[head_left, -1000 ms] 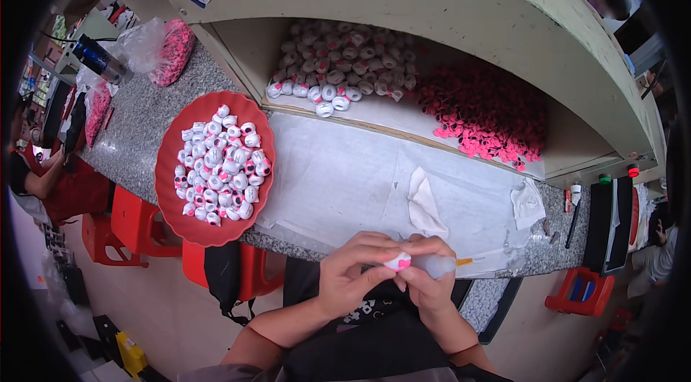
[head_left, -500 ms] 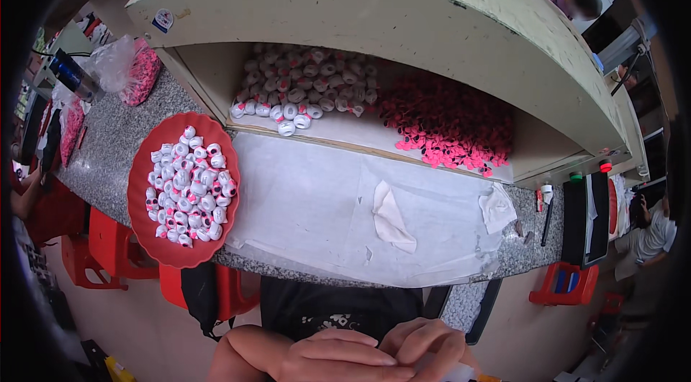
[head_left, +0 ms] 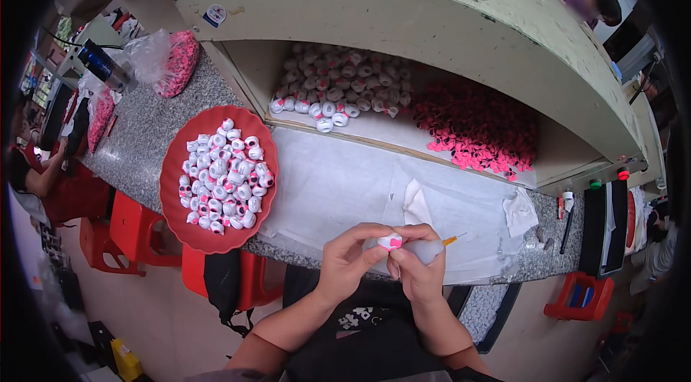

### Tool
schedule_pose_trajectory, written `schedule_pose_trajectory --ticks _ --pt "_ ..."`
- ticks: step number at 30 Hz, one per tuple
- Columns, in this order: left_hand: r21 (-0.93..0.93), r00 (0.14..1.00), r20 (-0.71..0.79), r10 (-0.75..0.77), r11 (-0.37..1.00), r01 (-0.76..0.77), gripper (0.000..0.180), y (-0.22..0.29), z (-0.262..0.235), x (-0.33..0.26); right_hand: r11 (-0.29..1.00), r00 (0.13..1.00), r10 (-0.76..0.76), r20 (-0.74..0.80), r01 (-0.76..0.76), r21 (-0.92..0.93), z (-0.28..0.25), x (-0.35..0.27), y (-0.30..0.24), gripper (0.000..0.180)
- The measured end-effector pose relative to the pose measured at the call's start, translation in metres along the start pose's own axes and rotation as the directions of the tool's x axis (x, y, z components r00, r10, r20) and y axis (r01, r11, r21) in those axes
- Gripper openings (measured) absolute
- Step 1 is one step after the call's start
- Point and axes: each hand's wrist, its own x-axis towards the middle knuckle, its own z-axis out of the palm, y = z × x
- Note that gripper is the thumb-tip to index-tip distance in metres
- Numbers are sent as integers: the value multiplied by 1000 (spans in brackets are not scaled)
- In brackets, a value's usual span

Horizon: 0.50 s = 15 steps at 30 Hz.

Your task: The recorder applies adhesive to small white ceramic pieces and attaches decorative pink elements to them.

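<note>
A plate [head_left: 176, 195] heaped with small beads is set on the left of the tabletop [head_left: 137, 141], beside a sheet [head_left: 345, 180] spread at the middle. Behind the sheet, two bead piles [head_left: 345, 83] [head_left: 475, 126] are kept side by side in an open cabinet [head_left: 432, 15]. A small piece [head_left: 389, 241] is held between both hands [head_left: 353, 256] [head_left: 417, 270] before the tabletop's near edge.

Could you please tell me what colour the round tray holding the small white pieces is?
The round tray is red, seen clearly in the head view.

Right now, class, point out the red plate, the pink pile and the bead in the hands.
Red plate [head_left: 173, 203]: head view, bare left rim.
Pink pile [head_left: 475, 130]: head view, pile's middle.
Bead [head_left: 390, 241]: head view, its top.
</note>
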Motion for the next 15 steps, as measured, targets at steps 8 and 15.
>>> schedule_pose_trajectory --ticks 8,15 --pt "-67 994 -22 -104 993 102 24 -1 -7 -2 995 1000 30 9 -29 -98 0 2 0 25" --pt "40 999 -37 -14 999 15 24 -1 -8 -6 992 999 43 25 -39 -120 1 1 2 25"
